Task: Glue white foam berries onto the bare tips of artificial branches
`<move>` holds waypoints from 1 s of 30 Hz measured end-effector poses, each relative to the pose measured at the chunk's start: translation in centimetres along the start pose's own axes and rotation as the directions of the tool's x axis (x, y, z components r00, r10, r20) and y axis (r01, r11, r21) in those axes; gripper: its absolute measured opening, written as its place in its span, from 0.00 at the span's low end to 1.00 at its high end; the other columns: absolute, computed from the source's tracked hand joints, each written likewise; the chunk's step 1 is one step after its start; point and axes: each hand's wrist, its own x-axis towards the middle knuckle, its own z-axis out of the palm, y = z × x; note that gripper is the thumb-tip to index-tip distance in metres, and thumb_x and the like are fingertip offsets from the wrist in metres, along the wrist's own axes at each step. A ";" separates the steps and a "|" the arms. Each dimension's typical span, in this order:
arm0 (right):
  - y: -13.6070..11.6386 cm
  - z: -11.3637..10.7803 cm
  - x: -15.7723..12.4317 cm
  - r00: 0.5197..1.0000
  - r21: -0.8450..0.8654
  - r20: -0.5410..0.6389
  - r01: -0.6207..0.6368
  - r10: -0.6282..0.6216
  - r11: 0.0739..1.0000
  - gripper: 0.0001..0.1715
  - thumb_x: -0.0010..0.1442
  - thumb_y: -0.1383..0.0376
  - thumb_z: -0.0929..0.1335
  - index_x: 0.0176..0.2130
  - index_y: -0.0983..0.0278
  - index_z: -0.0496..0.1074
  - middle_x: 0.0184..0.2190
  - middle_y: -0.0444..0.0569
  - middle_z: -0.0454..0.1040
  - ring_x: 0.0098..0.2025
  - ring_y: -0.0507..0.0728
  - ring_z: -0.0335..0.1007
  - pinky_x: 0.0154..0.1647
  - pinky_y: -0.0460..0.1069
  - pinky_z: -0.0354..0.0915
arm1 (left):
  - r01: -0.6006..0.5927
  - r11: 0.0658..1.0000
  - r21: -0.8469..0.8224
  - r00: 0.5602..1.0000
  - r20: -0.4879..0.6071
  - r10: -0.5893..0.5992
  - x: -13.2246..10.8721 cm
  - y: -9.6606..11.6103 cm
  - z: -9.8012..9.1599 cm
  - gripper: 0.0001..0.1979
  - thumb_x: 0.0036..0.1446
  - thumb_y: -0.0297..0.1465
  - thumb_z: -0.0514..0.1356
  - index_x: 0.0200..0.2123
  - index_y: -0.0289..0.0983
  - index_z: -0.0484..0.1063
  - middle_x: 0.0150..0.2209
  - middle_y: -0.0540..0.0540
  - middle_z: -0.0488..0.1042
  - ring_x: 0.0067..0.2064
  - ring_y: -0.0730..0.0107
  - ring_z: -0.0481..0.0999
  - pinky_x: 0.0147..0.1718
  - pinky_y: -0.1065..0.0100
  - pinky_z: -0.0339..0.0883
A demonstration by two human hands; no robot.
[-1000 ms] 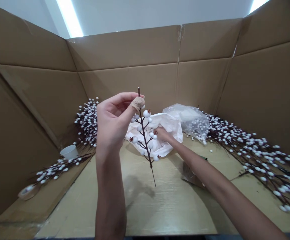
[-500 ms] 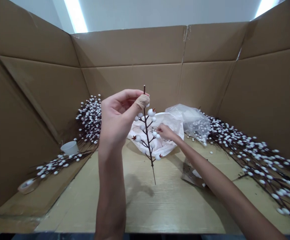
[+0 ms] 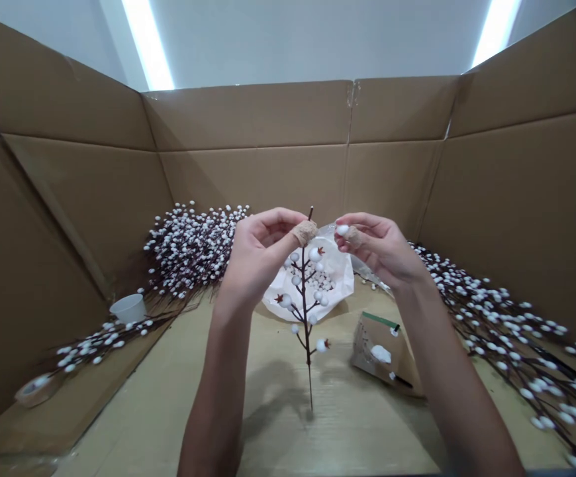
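Observation:
My left hand (image 3: 261, 262) holds upright an artificial berry branch (image 3: 306, 318), which has a thin dark stem and round white berries. A beige fabric wrap covers the left thumb. My right hand (image 3: 377, 248) is close to the top of the branch, not touching it. Its thumb, also wrapped, and fingers pinch a small white berry (image 3: 341, 230). Behind the branch lies crumpled white paper (image 3: 335, 278), partly hidden by the branch and hands.
Heaps of berry branches lie at the left (image 3: 189, 252) and right (image 3: 496, 318), inside tall cardboard walls (image 3: 248, 179). A white cup (image 3: 129, 308), a tape roll (image 3: 34, 391) and a kraft pouch (image 3: 380, 351) with loose berries rest on the tan surface (image 3: 144, 424).
My right hand has risen from the white paper and now pinches a white berry beside the branch top. The kraft pouch has come out from under the right arm. The branch has shifted slightly right.

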 end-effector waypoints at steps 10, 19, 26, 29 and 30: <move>-2.4 1.0 -1.3 0.973 -0.075 -0.046 0.224 -0.227 0.972 0.10 0.53 0.60 0.74 0.37 0.61 0.77 0.30 0.43 0.72 0.28 0.46 0.66 0.31 0.44 0.67 | 0.048 0.999 -0.004 0.995 0.090 -0.048 -0.2 -0.2 2.0 0.06 0.47 0.31 0.67 0.28 0.35 0.76 0.26 0.48 0.77 0.26 0.75 0.73 0.28 0.72 0.70; -2.7 1.2 -1.5 0.963 -0.156 -0.017 0.264 -0.270 0.952 0.12 0.55 0.55 0.71 0.34 0.60 0.74 0.31 0.44 0.73 0.35 0.51 0.72 0.41 0.50 0.71 | 0.038 0.999 0.004 0.993 0.109 -0.038 -0.6 -0.1 2.9 0.07 0.46 0.32 0.68 0.28 0.35 0.77 0.26 0.47 0.78 0.26 0.74 0.74 0.28 0.72 0.70; -3.2 1.2 -1.9 0.966 -0.212 -0.029 0.245 -0.256 0.946 0.14 0.54 0.53 0.72 0.36 0.58 0.74 0.32 0.44 0.73 0.37 0.53 0.74 0.42 0.51 0.72 | 0.020 0.999 0.037 0.992 0.121 -0.025 -0.8 0.0 3.2 0.07 0.47 0.33 0.68 0.28 0.35 0.77 0.26 0.47 0.77 0.27 0.73 0.75 0.27 0.70 0.70; -3.3 1.2 -2.0 0.967 -0.193 -0.014 0.249 -0.256 0.949 0.14 0.53 0.53 0.72 0.33 0.59 0.72 0.32 0.44 0.73 0.38 0.54 0.74 0.42 0.52 0.72 | 0.026 0.999 0.041 0.992 0.122 -0.031 -0.8 0.0 3.2 0.07 0.46 0.33 0.68 0.27 0.35 0.77 0.27 0.47 0.78 0.27 0.73 0.75 0.27 0.71 0.70; -3.3 1.2 -2.0 0.968 -0.189 -0.006 0.246 -0.252 0.951 0.13 0.53 0.53 0.72 0.33 0.60 0.72 0.32 0.45 0.74 0.38 0.54 0.74 0.41 0.52 0.72 | 0.026 0.999 0.044 0.992 0.121 -0.031 -0.8 0.0 3.2 0.07 0.46 0.33 0.68 0.27 0.35 0.77 0.26 0.47 0.78 0.27 0.73 0.75 0.28 0.71 0.70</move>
